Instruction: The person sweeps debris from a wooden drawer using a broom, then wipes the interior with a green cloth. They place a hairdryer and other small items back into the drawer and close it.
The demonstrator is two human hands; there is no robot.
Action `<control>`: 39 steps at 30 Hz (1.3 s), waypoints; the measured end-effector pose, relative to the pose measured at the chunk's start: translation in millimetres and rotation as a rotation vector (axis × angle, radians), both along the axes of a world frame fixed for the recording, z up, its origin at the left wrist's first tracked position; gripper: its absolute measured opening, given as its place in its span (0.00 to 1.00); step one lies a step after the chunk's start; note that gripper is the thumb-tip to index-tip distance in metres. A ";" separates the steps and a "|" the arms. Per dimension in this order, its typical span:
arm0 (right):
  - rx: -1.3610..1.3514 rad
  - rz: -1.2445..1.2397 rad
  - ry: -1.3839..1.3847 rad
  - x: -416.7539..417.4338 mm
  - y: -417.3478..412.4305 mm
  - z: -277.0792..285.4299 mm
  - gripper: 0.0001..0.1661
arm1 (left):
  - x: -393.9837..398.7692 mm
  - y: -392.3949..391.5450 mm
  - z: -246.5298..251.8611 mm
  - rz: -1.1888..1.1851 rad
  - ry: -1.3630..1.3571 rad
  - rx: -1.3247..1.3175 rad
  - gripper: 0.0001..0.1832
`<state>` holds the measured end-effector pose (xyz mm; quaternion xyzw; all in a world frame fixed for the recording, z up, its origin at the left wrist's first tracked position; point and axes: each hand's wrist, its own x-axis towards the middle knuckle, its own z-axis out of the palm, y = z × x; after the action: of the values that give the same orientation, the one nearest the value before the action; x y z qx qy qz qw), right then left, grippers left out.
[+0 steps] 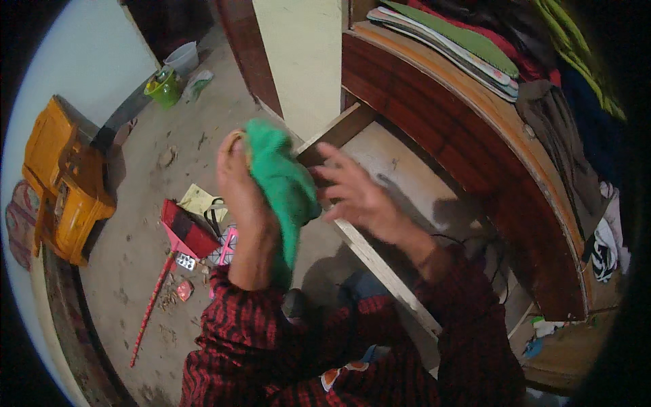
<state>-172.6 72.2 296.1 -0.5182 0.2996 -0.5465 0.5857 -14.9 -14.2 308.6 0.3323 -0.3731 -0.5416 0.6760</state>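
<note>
A green cloth [277, 163] hangs from my left hand [243, 188], bunched between the thumb and palm, its lower end trailing beside my wrist. To the right of the cloth, my right hand [358, 196] has its fingers spread and holds nothing; the fingertips come close to the fabric, and blur hides whether they touch. Both hands are over the light wooden edge [376, 269] of a pulled-out drawer. Part of the drawer's bare bottom [391, 157] shows beyond my right hand.
A dark red wooden cabinet [457, 157] stands at right, folded cloths [452, 46] and clothes [554, 142] on its top. On the floor lie a red dustpan [188, 229] with a long handle and litter [184, 290]. An orange plastic chair [66, 188] and green bucket [164, 89] are at left.
</note>
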 end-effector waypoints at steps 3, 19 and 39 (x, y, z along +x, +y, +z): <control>-0.082 -0.215 0.243 8.8 4.2 -13.5 0.37 | -38.2 26.2 7.5 -0.132 0.131 0.001 0.12; 0.874 -1.437 1.238 -221.5 122.1 -134.9 0.18 | -35.0 13.5 -46.5 -0.101 -1.302 -0.384 0.15; 0.090 -0.920 1.401 -184.4 -77.8 -128.1 0.16 | -25.5 5.2 -59.3 -0.243 -1.232 -0.114 0.19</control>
<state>-357.0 -5.6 167.9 -0.5399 0.7971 -0.2704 0.0029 -40.4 -9.0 249.3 0.5020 -0.7573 -0.3029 0.2875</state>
